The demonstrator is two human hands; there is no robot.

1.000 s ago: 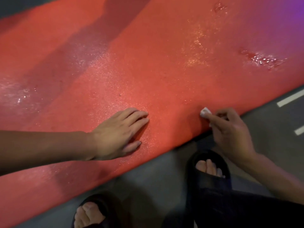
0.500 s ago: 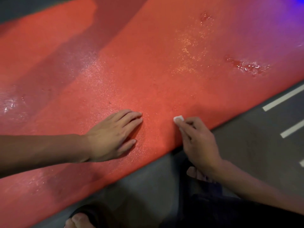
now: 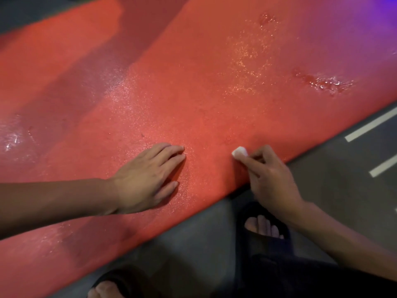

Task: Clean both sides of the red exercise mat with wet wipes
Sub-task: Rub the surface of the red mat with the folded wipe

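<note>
Head view: red exercise mat point(image 3: 214, 87) lies flat across the floor point(image 3: 193, 250), wet sheen over much of its face. Left hand point(image 3: 148, 179) rests flat, fingers straight, pinning the mat. Right hand point(image 3: 270, 179) pinches a small folded wet wipe point(image 3: 240, 152) against the near edge. Step judged: wiping the first face. Next stroke needs steady downward pressure along the edge. Sandalled foot point(image 3: 263, 229) sits just beside the mat edge, possibly crowding the arm.
</note>
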